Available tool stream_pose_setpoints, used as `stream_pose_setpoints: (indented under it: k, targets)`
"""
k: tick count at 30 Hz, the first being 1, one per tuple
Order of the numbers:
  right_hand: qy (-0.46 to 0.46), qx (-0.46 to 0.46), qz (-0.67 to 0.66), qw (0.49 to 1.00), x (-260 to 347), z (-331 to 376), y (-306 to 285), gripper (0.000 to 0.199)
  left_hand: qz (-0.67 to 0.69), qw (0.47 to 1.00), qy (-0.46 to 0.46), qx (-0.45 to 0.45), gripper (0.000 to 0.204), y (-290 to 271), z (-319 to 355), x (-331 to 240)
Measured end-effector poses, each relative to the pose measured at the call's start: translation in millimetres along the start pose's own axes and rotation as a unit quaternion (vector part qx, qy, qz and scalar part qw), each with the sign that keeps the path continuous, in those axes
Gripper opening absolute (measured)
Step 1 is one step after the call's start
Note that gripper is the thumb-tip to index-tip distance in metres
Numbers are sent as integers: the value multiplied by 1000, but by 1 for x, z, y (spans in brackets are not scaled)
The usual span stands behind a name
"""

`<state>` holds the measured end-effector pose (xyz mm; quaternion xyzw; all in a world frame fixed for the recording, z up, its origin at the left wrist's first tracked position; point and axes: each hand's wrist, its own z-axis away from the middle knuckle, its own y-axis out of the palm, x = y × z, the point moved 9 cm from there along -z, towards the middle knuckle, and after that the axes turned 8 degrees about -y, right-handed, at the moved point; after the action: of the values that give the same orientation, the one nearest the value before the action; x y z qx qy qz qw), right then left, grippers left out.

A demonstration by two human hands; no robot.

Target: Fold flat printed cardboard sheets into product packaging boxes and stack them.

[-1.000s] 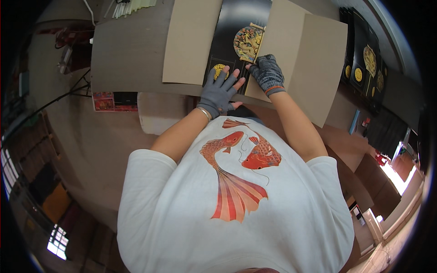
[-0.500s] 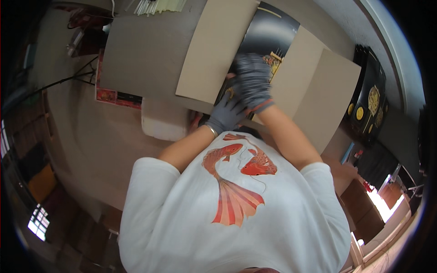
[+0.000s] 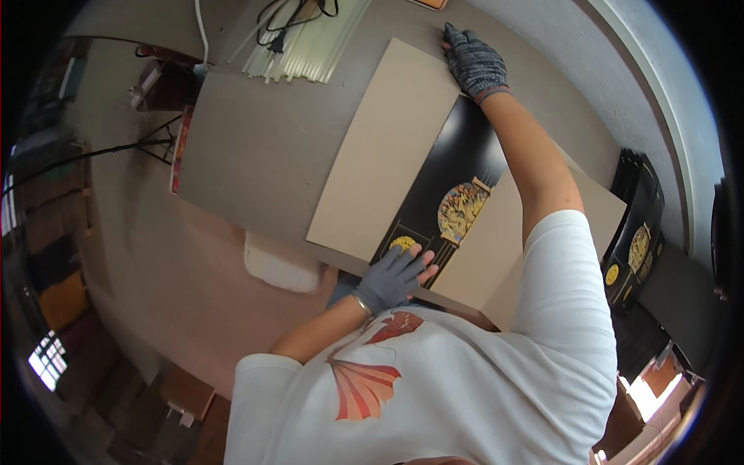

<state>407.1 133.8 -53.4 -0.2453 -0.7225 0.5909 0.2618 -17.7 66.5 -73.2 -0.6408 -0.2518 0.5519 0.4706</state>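
A flat black panel (image 3: pixel 457 147) with gold and coloured printing lies on the table, with bare tan flaps (image 3: pixel 372 155) on its left and right. My left hand (image 3: pixel 391 277), in a grey glove with bare fingertips, rests open on the panel's near end, its fingers spread over the gold print. At the far end my right hand (image 3: pixel 474 62), in a darker knitted glove, reaches just past the corner of the left flap. Its fingers point forward, close to the surface, and I see nothing held in them. My right forearm covers part of the right flap.
A bundle of pale sticks (image 3: pixel 306 46) with a black cable (image 3: pixel 277 39) on top lies at the far left of the grey table (image 3: pixel 256 139). Black printed pieces (image 3: pixel 639 225) are stacked at the right by the wall. A white stool (image 3: pixel 280 265) stands below the near edge.
My right hand has moved from the near middle of the panel to its far end. My left hand stays at the near end, now with fingers spread. The view has shifted.
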Motion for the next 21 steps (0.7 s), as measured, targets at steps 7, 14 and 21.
stream_pose_setpoints:
  k: [7,14,21]
  targets:
    - [-160,-59,-14,985,132,69,-27,31,79,997,-19,2,88,-9,4,3]
    - [-290,-68,-161,941,312,239,-15,32,386,918,-77,-42,16,-118,16,22]
    - [-219,57,-478,849,326,286,-56,30,262,925,-174,-212,25,-150,-18,91]
